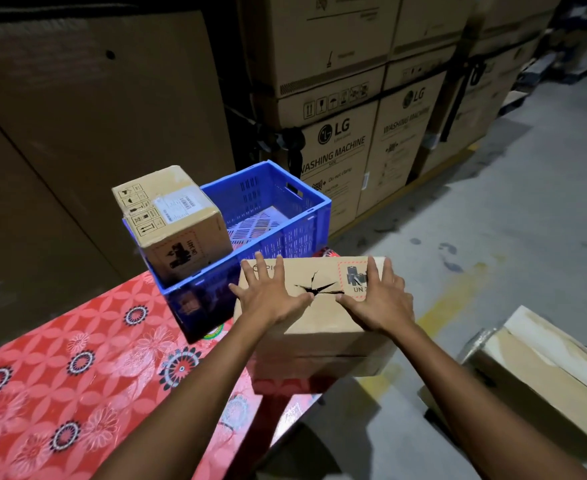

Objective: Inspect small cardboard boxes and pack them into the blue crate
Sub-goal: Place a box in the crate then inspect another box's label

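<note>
A small cardboard box [320,327] with a torn hole in its top sits at the right edge of the table, in front of the blue crate [295,216]. My left hand [271,296] lies flat on the box's top, left of the hole, fingers spread. My right hand [377,299] lies flat on the top at the right, fingers spread over a hazard label. A second small box [174,220] with a white label stands tilted in the crate's left part, sticking out above the rim.
The table carries a red flowered cloth [77,358]. Large stacked washing machine cartons [354,133] stand behind the crate, and a tall brown carton [77,116] stands at the left. Another carton [534,375] lies on the concrete floor [510,220] at the right.
</note>
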The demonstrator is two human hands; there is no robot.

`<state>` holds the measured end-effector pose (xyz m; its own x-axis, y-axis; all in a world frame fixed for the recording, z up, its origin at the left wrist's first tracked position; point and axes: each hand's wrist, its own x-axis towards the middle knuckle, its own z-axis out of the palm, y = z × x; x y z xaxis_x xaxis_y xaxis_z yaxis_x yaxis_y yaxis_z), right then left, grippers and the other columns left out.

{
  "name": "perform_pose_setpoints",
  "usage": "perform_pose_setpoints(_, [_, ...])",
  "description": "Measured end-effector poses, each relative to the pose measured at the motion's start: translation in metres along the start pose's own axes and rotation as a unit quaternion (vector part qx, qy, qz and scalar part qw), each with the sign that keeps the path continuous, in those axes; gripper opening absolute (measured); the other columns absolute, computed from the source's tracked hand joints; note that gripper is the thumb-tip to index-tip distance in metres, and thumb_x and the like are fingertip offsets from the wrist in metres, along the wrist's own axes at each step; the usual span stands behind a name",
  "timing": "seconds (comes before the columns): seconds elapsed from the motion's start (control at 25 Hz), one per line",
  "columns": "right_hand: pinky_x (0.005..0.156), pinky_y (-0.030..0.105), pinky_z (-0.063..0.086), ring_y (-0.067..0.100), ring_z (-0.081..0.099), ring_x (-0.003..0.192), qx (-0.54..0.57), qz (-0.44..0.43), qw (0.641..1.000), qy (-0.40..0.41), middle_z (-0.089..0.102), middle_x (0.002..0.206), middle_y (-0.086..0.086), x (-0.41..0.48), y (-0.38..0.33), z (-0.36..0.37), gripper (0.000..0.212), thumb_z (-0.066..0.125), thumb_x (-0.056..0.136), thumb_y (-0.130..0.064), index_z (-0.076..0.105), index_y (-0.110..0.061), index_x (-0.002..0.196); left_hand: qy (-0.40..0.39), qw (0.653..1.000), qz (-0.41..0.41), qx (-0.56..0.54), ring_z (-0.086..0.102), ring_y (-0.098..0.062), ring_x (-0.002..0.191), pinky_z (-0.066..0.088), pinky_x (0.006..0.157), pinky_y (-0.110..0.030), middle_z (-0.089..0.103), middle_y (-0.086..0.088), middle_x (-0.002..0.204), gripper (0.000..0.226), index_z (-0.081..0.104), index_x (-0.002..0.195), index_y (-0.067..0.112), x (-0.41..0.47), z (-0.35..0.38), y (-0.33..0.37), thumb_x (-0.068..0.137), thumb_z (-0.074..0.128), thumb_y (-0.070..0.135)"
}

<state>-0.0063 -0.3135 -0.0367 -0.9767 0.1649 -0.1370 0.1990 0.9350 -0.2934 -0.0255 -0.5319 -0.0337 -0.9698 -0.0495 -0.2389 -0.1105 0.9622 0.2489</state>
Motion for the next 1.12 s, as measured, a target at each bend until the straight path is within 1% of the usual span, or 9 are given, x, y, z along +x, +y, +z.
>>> perform_pose_setpoints(0.16, [0.113,0.060,0.023,0.044,0.017,0.146,-0.050,0.088,0.995,-0.021,-0.008,0.168,0.012,0.005,-0.029,0.004,0.114,0.062,0.076,-0.071,0.001,-0.024,0.160,0.006,0.997,-0.061,0.039,-0.019,-0.049,0.150,0.002,0.109,-0.080,-0.016,-0.019,0.167,0.122,-0.009,0.161,0.028,0.009,0.005,0.026,0.073,0.065,0.067])
perform_pose_setpoints(0.32, [0.114,0.064,0.022,0.051,0.016,0.143,-0.055,0.148,0.987,0.003,-0.002,0.165,0.018,0.011,-0.054,0.009,0.118,0.073,0.071,-0.049,0.002,-0.019,0.160,0.025,0.994,-0.093,0.045,-0.008,-0.053,0.149,0.005,0.107,-0.081,-0.004,-0.024,0.165,0.114,0.006,0.160,0.026,0.015,0.007,0.041,0.073,0.073,0.055])
perform_pose_setpoints(0.44, [0.110,0.056,0.029,0.046,0.024,0.139,-0.041,0.123,0.991,0.025,0.003,0.164,0.019,0.010,-0.046,0.009,0.110,0.068,0.075,-0.056,0.008,-0.019,0.159,0.070,0.994,-0.071,0.055,0.004,-0.050,0.147,0.018,0.107,-0.074,0.010,-0.020,0.165,0.097,0.019,0.158,0.031,0.010,0.006,0.036,0.075,0.062,0.058])
perform_pose_setpoints(0.56, [0.109,0.052,0.030,0.043,0.028,0.139,-0.025,0.060,0.998,0.027,0.004,0.165,0.017,0.006,-0.025,0.006,0.104,0.059,0.079,-0.072,0.014,-0.025,0.159,0.080,0.996,-0.006,0.038,0.012,-0.043,0.146,0.027,0.105,-0.065,0.020,-0.012,0.164,0.090,0.024,0.156,0.038,0.007,0.003,0.012,0.077,0.051,0.072])
perform_pose_setpoints(0.68, [0.110,0.048,0.034,0.040,0.030,0.141,0.030,0.016,0.999,0.015,0.006,0.168,0.010,0.005,-0.002,0.000,0.098,0.058,0.082,-0.074,0.020,-0.027,0.159,0.101,0.990,0.052,-0.085,0.014,-0.036,0.146,0.029,0.110,-0.059,0.022,-0.009,0.163,0.076,0.041,0.150,0.034,0.005,-0.004,-0.015,0.083,0.056,0.066])
perform_pose_setpoints(0.8, [0.107,0.050,0.039,0.039,0.034,0.142,0.094,0.054,0.994,0.027,0.014,0.166,0.012,0.002,0.000,-0.001,0.094,0.055,0.087,-0.071,0.019,-0.024,0.160,0.172,0.967,-0.026,-0.185,0.024,-0.038,0.142,0.037,0.107,-0.054,0.019,-0.015,0.163,0.068,0.045,0.145,0.021,-0.002,-0.002,-0.019,0.090,0.058,0.058])
perform_pose_setpoints(0.88, [0.104,0.050,0.041,0.040,0.039,0.138,0.089,0.076,0.992,0.037,0.022,0.162,0.016,0.000,-0.003,0.001,0.092,0.050,0.089,-0.073,0.018,-0.024,0.159,0.143,0.974,-0.080,-0.159,0.038,-0.046,0.134,0.041,0.102,-0.053,0.017,-0.019,0.162,0.076,0.036,0.152,0.023,-0.001,-0.001,-0.014,0.091,0.051,0.067])
perform_pose_setpoints(0.96, [0.101,0.049,0.043,0.040,0.043,0.133,0.079,0.071,0.994,0.040,0.031,0.155,0.017,-0.001,-0.005,0.002,0.089,0.048,0.089,-0.073,0.018,-0.027,0.160,0.110,0.983,-0.085,-0.123,0.049,-0.050,0.124,0.043,0.100,-0.052,0.022,-0.023,0.159,0.078,0.036,0.151,0.024,0.004,-0.002,-0.012,0.090,0.045,0.072])
perform_pose_setpoints(1.12, [0.099,0.049,0.045,0.041,0.045,0.132,0.092,0.062,0.993,0.032,0.036,0.150,0.020,-0.002,-0.004,-0.004,0.090,0.047,0.089,-0.075,0.006,-0.038,0.160,0.099,0.984,-0.070,-0.131,0.053,-0.048,0.118,0.045,0.097,-0.050,0.038,-0.024,0.146,0.073,0.041,0.144,0.022,0.001,-0.008,-0.014,0.091,0.043,0.071])
